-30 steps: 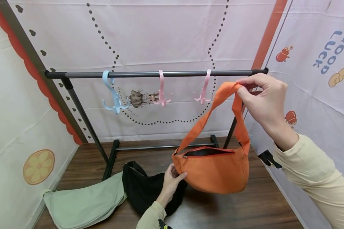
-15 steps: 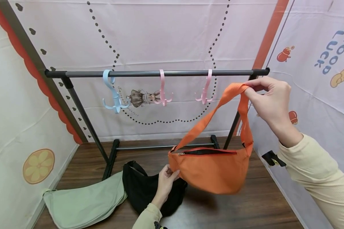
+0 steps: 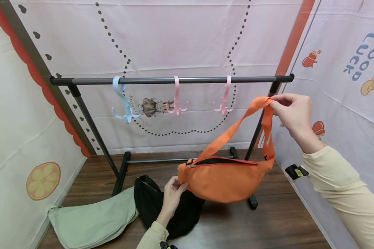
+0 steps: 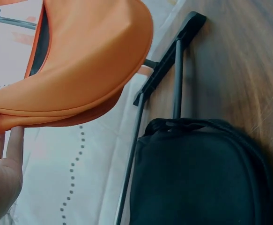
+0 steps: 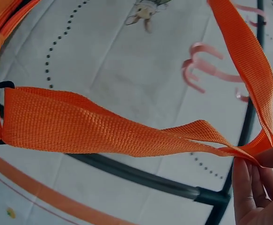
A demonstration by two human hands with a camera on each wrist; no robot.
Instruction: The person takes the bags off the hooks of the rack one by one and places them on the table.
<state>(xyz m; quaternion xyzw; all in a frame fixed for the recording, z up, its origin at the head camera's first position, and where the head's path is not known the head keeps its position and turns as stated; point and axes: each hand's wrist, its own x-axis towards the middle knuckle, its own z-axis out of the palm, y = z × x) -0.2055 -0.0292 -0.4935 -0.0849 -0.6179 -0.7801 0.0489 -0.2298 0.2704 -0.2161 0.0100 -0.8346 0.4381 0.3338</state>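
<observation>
An orange shoulder bag hangs in the air in front of the rack, its top zipper partly undone and a dark lining showing. My right hand pinches the top of its orange strap between thumb and fingers, to the right of the hooks. At the bag's lower left corner, my left hand holds the fabric with thumb and fingers. In the left wrist view that left hand grips the bag's narrow end. The strap is twisted near the right hand.
A black rack bar carries one blue hook and two pink hooks. On the wooden floor lie a light green bag and a black bag. Printed cloth walls stand around.
The strap's top and my right hand have come down and slightly right. My left hand has moved left and a little up, drawing the bag's left end with it and tilting the bag.
</observation>
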